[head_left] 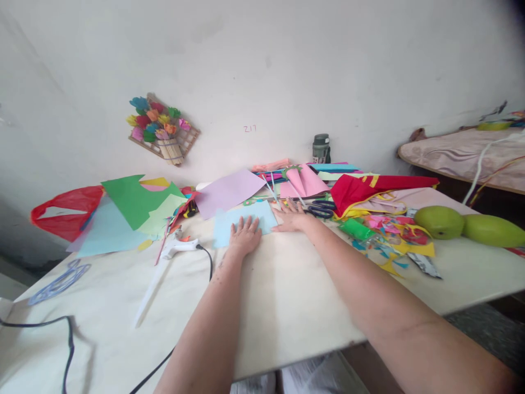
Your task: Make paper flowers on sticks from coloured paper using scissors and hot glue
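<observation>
A light blue sheet of paper (264,213) lies flat on the white table in front of me. My left hand (245,235) rests on its lower middle, palm down with the fingers spread. At the sheet's right edge lies my right hand (292,218), its fingers stretched out and apart. Just beyond the right hand are thin pale paper strips (268,187) and dark-handled scissors (322,209). Left of the left hand, a white glue gun (180,247) lies on its side with a long white glue stick in it and a black cord attached.
A purple sheet (229,191) and a green sheet (137,200) lie behind and left. To the right are a red cloth (361,191), paper scraps (391,262) and two green fruit-like objects (438,221). A dark bottle (321,148) stands against the wall.
</observation>
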Tool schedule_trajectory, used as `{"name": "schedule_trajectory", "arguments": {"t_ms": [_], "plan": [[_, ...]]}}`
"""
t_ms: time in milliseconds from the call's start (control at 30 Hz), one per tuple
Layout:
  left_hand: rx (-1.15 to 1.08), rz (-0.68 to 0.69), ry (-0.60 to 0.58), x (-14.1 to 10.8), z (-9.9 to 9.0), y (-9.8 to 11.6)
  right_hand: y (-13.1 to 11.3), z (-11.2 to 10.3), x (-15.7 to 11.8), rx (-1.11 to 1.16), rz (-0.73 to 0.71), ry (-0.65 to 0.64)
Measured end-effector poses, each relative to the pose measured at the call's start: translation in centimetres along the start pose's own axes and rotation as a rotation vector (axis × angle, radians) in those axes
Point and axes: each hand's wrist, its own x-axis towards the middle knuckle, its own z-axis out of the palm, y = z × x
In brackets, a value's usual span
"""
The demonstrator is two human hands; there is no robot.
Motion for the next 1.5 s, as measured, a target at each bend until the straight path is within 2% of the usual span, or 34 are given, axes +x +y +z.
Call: {"name": "schedule_trajectory", "arguments": {"t_ms": [233, 400, 500, 667, 733, 800, 900, 1067, 1167, 1333, 1433, 1500], "plan": [[-0.015, -0.013, 0.011, 0.0, 0.1, 0.0, 0.4, -0.7, -0.5, -0.015, 0.040, 0.021], [-0.019, -0.030, 0.021, 0.0, 0.3, 0.1, 0.0, -0.7, -0.3, 0.016, -0.052, 0.085], [-0.018, -0.036, 0.037, -0.2, 0.2, 0.2, -0.6, -0.2, 0.3, 0.124, -0.049, 0.142], [-0.032, -0.021, 0.094, -0.3, 0.4, 0.2, -1.5, 0.1, 0.8, 0.395, 0.064, 0.318], [-0.040, -0.027, 0.126, -0.2, 0.6, 0.2, -1.7, 0.0, 0.7, 0.504, 0.046, 0.364], [-0.043, -0.036, 0.151, -0.1, 0.8, 0.2, -1.9, -0.1, 0.6, 0.534, 0.000, 0.358], [-0.032, -0.052, 0.203, 0.1, 0.9, 0.1, -2.1, -0.2, 0.5, 0.467, -0.005, 0.342], [-0.037, -0.045, 0.302, 0.0, 0.5, -0.3, -0.7, -0.2, 0.9, 0.356, 0.103, 0.459], [-0.086, 0.003, 0.291, -0.2, 0.2, -0.6, 1.0, -0.2, 1.1, 0.292, 0.188, 0.495], [-0.228, 0.051, 0.247, -0.3, -0.2, -1.1, 2.3, -0.1, 0.9, 0.233, 0.263, 0.459], [-0.277, 0.045, 0.256, -0.1, -0.1, -1.3, 2.0, -0.2, 0.5, 0.151, 0.239, 0.508], [-0.292, 0.041, 0.256, 0.1, -0.1, -1.5, 1.5, -0.4, 0.2, 0.085, 0.143, 0.597]]}}
